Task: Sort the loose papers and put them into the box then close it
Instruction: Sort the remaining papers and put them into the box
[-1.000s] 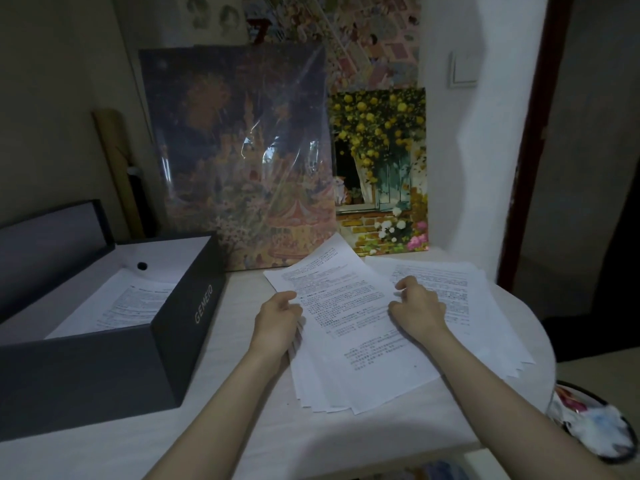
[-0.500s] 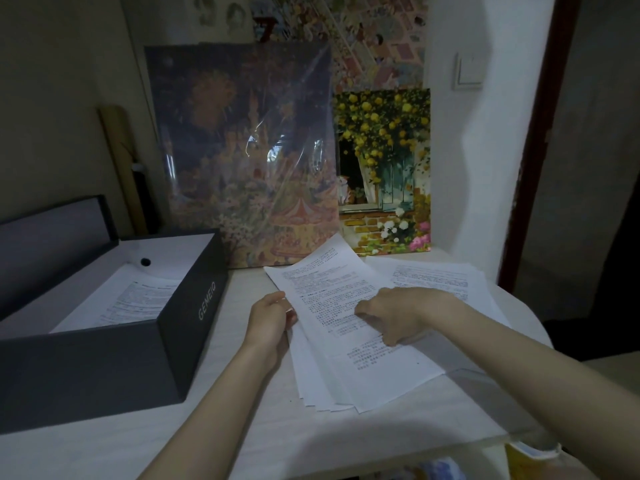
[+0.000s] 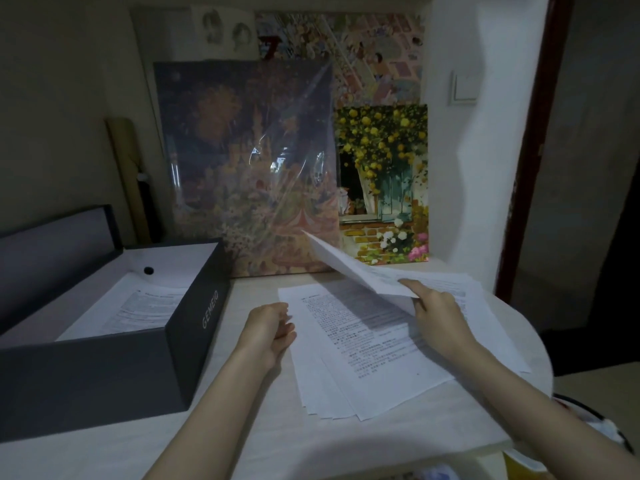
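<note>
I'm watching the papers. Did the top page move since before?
Yes. The right hand pinches the top sheet and has lifted it off the paper pile, its far corner now up against the wrapped painting.

Right hand (image 3: pixel 437 315) pinches one lifted sheet (image 3: pixel 349 265), frame centre-right, above paper stack (image 3: pixel 360 348). Left hand (image 3: pixel 268 329) loosely curled beside stack. Open box (image 3: pixel 194 327) lower left.
</note>
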Tool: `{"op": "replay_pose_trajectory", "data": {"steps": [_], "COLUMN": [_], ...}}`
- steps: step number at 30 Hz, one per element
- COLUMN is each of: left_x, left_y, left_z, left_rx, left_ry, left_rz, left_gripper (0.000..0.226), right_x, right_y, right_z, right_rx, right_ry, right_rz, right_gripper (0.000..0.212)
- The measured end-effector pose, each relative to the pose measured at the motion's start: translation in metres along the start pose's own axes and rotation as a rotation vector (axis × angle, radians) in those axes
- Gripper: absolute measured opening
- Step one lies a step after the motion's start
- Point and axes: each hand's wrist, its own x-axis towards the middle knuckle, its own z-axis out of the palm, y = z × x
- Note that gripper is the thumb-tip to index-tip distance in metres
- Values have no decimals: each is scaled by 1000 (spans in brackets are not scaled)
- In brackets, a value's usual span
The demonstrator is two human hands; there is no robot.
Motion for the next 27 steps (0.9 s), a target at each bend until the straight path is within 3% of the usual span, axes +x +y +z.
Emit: {"op": "replay_pose_trajectory", "data": {"steps": [5,8,14,19,24,27], "left_x": [0,-1,-8,-20,-23,-16], "left_y": [3,1,-4,-4,-22,-28], "left_z": [6,9,15,21,28,29], "left_rx": [-30,-82,-97,-273,178,278], "left_ry": [-11,35,-64,-139,-396,-338], "left_rz": [8,34,-51,-101,-70,30], "left_gripper": [32,25,23,13,24,35], "right_x": [-29,-27,-28,-27,-28,-28], "right_y": [6,12,11,11,4,3], "right_z": [-6,-2,1,-3,-6,-5], "right_rx": [147,108,64,283,340,316], "right_ry": [63,67,0,77,113,137], "right_rz": [15,49,68,170,211,135], "right_gripper": [51,47,49,42,27,31]}}
